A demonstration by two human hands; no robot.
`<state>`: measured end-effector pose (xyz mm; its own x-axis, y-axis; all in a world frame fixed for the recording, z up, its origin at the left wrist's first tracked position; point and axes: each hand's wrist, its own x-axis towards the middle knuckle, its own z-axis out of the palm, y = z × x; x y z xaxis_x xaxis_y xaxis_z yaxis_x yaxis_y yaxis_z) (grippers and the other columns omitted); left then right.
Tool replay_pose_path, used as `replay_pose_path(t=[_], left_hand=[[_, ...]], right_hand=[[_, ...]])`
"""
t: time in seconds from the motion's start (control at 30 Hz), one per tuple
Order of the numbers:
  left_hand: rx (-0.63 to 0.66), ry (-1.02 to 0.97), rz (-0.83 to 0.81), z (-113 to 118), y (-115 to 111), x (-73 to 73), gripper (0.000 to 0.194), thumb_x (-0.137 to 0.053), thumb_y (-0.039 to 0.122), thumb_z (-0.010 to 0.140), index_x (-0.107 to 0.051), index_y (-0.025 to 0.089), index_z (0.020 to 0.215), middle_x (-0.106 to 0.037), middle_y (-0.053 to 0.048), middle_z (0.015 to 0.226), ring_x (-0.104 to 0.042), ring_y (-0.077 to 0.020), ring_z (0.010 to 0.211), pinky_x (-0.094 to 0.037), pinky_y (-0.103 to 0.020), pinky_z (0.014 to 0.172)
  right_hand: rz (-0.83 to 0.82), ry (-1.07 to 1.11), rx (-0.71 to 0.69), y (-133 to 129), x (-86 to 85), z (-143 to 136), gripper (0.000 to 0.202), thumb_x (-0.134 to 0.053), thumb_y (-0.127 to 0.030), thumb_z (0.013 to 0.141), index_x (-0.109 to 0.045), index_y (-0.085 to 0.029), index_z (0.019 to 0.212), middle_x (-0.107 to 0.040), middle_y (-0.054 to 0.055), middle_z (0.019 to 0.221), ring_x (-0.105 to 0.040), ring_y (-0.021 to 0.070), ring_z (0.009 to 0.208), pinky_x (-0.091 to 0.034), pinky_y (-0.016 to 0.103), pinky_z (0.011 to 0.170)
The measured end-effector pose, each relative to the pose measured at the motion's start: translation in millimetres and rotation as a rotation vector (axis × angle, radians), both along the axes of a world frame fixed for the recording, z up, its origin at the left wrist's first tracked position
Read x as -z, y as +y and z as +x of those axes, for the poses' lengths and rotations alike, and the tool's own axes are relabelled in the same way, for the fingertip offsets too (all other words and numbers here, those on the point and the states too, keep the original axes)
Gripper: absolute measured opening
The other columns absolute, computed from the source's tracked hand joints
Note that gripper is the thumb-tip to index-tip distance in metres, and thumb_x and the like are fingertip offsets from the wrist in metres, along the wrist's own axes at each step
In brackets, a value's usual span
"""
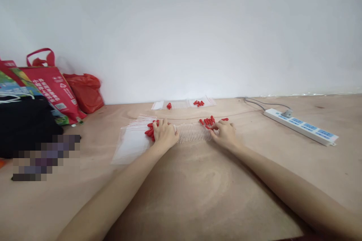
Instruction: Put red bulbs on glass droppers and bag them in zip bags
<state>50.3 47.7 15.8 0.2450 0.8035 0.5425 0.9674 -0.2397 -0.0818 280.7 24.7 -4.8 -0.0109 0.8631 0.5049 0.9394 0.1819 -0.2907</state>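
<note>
A row of thin clear tubes (190,132) lies side by side on the wooden tabletop between my hands. My left hand (164,134) is curled over the row's left end, beside a cluster of red rubber bulbs (149,131); what its fingertips hold is hidden. At the opposite end, my right hand (224,132) pinches a small red bulb with thumb and fingers, close to the tube ends. Several more red bulbs (209,121) sit just behind those fingers. Clear plastic zip bags (130,147) are spread under and left of my left hand.
Near the wall lies a clear bag (181,104) with tubes and red bulbs. A white power strip (299,126) with a grey cable stands right. At left are a red shopping bag (56,86), a red plastic bag (86,92), a black bag (28,124) and a blurred-out object (46,158).
</note>
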Motion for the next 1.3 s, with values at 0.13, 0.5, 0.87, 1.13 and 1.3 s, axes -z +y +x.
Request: replay_pose_path(t=[0.13, 0.5, 0.87, 1.13, 1.3], left_hand=[[-0.061, 0.017, -0.031, 7, 9, 0.6, 0.022, -0.053, 0.031, 0.068, -0.065, 0.014, 0.061, -0.059, -0.017, 0.082, -0.046, -0.0334, 0.088, -0.028, -0.048, 0.076], [-0.118, -0.006, -0.087, 20, 22, 4.1, 0.017, -0.056, 0.022, 0.065, -0.066, 0.009, 0.068, -0.06, -0.022, 0.084, -0.048, -0.0362, 0.087, -0.03, -0.048, 0.073], [0.356, -0.103, -0.113, 5, -26, -10.2, 0.013, -0.042, 0.021, 0.084, -0.054, 0.017, 0.08, -0.062, -0.005, 0.08, -0.053, -0.021, 0.078, -0.034, -0.036, 0.073], [0.602, -0.211, 0.001, -31, -46, 23.7, 0.017, -0.04, 0.02, 0.088, -0.057, 0.019, 0.09, -0.067, -0.001, 0.078, -0.058, -0.0148, 0.068, -0.028, -0.037, 0.083], [0.589, -0.187, -0.024, -30, -45, 23.9, 0.015, -0.045, 0.019, 0.087, -0.06, 0.02, 0.087, -0.067, 0.0, 0.079, -0.059, -0.0145, 0.07, -0.026, -0.038, 0.082]], right_hand=[[0.084, -0.023, -0.125, -17, 10.5, -16, 0.017, -0.05, -0.031, 0.075, -0.06, -0.019, 0.068, -0.061, 0.004, 0.074, -0.051, 0.0199, 0.078, -0.025, 0.033, 0.071], [0.1, -0.018, -0.192, -24, 15.9, -25, 0.017, -0.05, -0.031, 0.076, -0.057, -0.019, 0.067, -0.061, 0.003, 0.072, -0.051, 0.0194, 0.077, -0.023, 0.032, 0.067], [0.106, 0.209, -0.348, -19, 20.4, -22, 0.017, -0.045, -0.017, 0.074, -0.055, -0.019, 0.088, -0.057, 0.005, 0.075, -0.051, 0.0181, 0.069, -0.039, 0.031, 0.064], [0.021, 0.357, -0.538, -25, 18.1, -42, 0.024, -0.046, -0.012, 0.076, -0.062, -0.02, 0.091, -0.052, 0.005, 0.082, -0.052, 0.0148, 0.072, -0.045, 0.028, 0.063], [-0.052, 0.37, -0.571, -28, 18.5, -46, 0.017, -0.049, -0.02, 0.078, -0.063, -0.019, 0.088, -0.054, 0.005, 0.08, -0.052, 0.0136, 0.068, -0.044, 0.027, 0.06]])
